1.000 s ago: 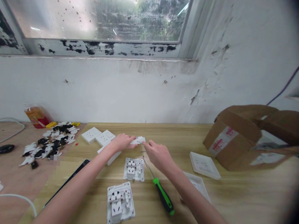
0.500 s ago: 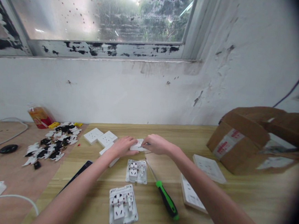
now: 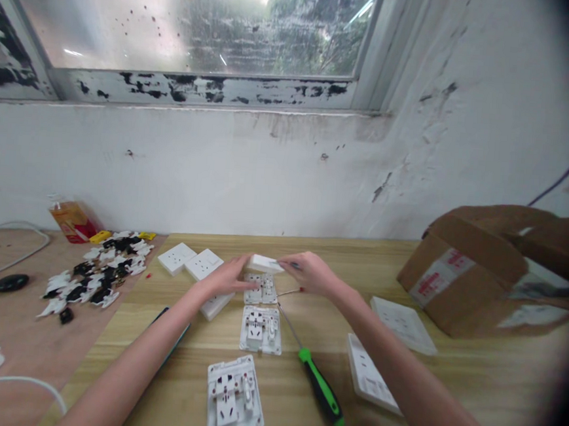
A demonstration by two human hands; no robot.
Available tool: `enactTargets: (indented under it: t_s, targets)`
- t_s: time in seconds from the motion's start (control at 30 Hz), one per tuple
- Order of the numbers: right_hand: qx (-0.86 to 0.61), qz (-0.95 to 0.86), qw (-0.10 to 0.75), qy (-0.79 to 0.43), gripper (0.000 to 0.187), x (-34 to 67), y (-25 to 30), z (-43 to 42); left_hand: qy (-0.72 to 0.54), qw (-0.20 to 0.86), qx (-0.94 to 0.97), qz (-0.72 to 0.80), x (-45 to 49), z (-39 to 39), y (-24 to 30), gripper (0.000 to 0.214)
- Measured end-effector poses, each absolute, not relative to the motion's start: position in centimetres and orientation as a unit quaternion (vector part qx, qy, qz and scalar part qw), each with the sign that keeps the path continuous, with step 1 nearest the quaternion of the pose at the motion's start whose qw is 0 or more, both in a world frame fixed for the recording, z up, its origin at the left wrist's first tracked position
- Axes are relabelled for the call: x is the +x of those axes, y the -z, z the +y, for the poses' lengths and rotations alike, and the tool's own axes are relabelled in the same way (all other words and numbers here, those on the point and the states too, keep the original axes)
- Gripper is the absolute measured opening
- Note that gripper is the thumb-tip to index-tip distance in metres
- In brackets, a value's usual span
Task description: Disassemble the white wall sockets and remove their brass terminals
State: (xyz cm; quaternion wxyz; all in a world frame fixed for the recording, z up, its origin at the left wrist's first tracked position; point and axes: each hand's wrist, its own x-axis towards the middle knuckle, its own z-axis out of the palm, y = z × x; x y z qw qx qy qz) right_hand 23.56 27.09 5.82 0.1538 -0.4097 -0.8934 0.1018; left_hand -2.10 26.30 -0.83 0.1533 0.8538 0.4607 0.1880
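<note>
My left hand (image 3: 227, 277) has its fingertips against the left end of a tilted white socket cover (image 3: 265, 264); its thumb is apart, over a white socket module (image 3: 261, 290). At the cover's right end, my right hand (image 3: 308, 272) is closed in a pinch on a thin, greyish tool (image 3: 283, 263), whose kind is unclear. Two more socket modules (image 3: 261, 329) (image 3: 235, 399) lie nearer me, inner side up. To their right is a green-and-black screwdriver (image 3: 320, 390). A thin rod (image 3: 289, 292) rests below my right hand.
White socket panels (image 3: 177, 257) lie left of my hands, others (image 3: 372, 377) to the right. A cardboard box (image 3: 437, 277) stands at the right. Small black and white parts (image 3: 95, 270) are piled at the left. A phone-like dark object (image 3: 175, 345) is partly under my left forearm.
The white cover has come up and tilted away, showing the socket module beneath it. My left hand has shifted slightly left and my right hand slightly right. The view has moved a little.
</note>
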Motion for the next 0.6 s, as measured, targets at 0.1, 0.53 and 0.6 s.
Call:
enactTargets:
  t_s: [0.1, 0.53, 0.6]
  targets:
    - [-0.46, -0.85, 0.199, -0.16, 0.041, 25.8, -5.6, 29.1, -0.184, 0.149, 0.846, 0.478, -3.5, 26.3, -0.2, 0.073]
    - [-0.509, -0.783, 0.237, -0.267, 0.046, 29.7, -3.6, 30.0, -0.065, 0.121, 0.894, 0.426, -8.9, 20.8, -1.9, 0.081]
    - [-0.471, -0.807, 0.239, -0.263, 0.043, 27.6, -3.8, 28.7, -0.084, 0.122, 0.892, 0.427, -8.1, 20.8, -1.7, 0.075]
